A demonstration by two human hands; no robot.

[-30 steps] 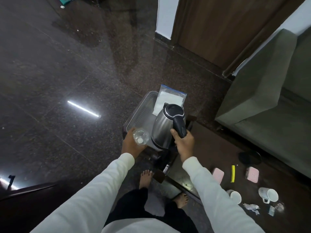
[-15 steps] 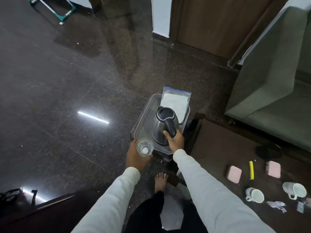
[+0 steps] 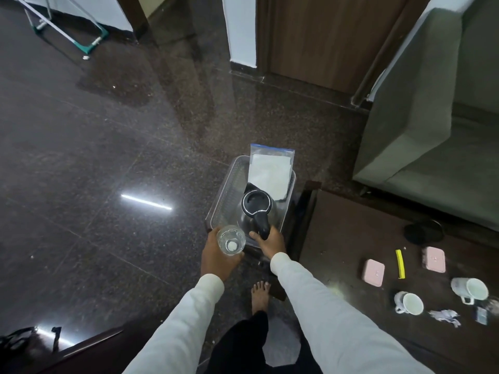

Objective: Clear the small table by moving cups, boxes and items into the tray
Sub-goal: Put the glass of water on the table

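The tray (image 3: 226, 182) sits beyond the left end of the small table (image 3: 351, 238), with the kettle (image 3: 255, 209) in its near half and a zip bag (image 3: 270, 168) leaning over its far right corner. On the table, a round base (image 3: 424, 232) lies by the far edge; nearer are two flat boxes (image 3: 373, 272) (image 3: 434, 259) with a clip (image 3: 400, 264) between them. Two cups (image 3: 408, 303) (image 3: 469, 290) lie toward the near edge, crumpled paper (image 3: 444, 316) just before them.

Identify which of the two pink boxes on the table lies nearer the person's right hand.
The pink box left of the yellow strip; the other pink box lies beyond it, farther from the right hand.
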